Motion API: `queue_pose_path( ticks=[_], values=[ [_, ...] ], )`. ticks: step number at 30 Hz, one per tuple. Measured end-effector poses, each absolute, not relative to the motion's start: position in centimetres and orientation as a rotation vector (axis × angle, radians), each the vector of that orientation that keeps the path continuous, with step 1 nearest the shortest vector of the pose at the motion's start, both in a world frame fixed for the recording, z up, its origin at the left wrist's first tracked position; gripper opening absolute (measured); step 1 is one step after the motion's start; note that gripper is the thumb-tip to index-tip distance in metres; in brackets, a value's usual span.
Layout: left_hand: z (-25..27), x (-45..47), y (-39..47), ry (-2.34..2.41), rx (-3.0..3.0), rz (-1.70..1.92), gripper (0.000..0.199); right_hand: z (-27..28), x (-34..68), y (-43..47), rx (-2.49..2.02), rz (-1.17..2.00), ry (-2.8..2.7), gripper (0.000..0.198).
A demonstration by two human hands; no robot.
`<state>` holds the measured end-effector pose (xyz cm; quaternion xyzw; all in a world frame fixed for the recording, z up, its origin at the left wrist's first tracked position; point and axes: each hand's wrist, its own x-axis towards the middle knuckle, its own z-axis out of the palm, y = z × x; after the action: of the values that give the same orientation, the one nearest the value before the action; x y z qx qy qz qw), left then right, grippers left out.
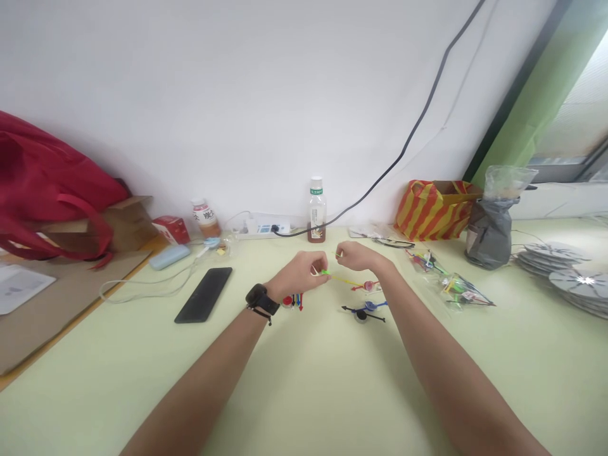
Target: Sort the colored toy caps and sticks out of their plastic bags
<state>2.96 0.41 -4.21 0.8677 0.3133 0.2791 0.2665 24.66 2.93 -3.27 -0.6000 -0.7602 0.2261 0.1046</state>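
Note:
My left hand [304, 272], with a black watch on its wrist, is closed in a pinch on a small bright green piece [325, 272], mostly hidden by the fingers. Just to its right, my right hand [357, 255] is also closed, and a thin yellow-green tip [337, 254] shows at its fingers. Below and between the hands, a yellow arrow-shaped pointer [348, 280] lies near a red pointer [365, 287] with a round hub. Closer to me are a blue pointer [375, 306] and a black pointer [363, 315]. Several coloured arrow pointers [297, 301] sit under my left hand.
A black phone [204, 295] lies at left, near a cable and power bank [170, 257]. Against the wall stand a drink bottle [316, 212] and a power strip [261, 228]. To the right are bagged pointers [463, 289], a striped bag [430, 209] and stacked discs [551, 256].

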Motion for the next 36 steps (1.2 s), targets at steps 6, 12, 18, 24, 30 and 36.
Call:
queue_pose_path(
  ticks=[6, 12, 18, 24, 30, 36],
  values=[
    [-5.6, 3.1, 0.6, 0.959, 2.557, 0.500, 0.013, -4.6, 26.0, 3.2, -1.943, 0.808, -2.325, 0.020],
    [-5.4, 2.6, 0.6, 1.055, 2.548, 0.401, 0.024, -4.7, 25.3, 3.0, -1.957, 1.052, -2.322, 0.023],
    [-4.6, 1.8, 1.1, 1.094, 2.523, 0.328, 0.031, -5.0, 23.6, 3.0, -1.908, 1.235, -2.249, 0.017],
    [-5.1, 1.4, 1.4, 1.049, 2.463, 0.328, 0.031, -3.8, 23.5, 2.4, -1.827, 1.257, -2.325, 0.024],
    [-4.7, 1.4, 1.3, 1.088, 2.454, 0.335, 0.034, -2.2, 27.3, 2.4, -1.812, 1.092, -2.626, 0.041],
    [-5.3, 2.5, 0.4, 1.003, 2.637, 0.410, 0.040, -2.4, 27.5, 2.5, -2.038, 1.115, -2.659, 0.034]
  ],
)
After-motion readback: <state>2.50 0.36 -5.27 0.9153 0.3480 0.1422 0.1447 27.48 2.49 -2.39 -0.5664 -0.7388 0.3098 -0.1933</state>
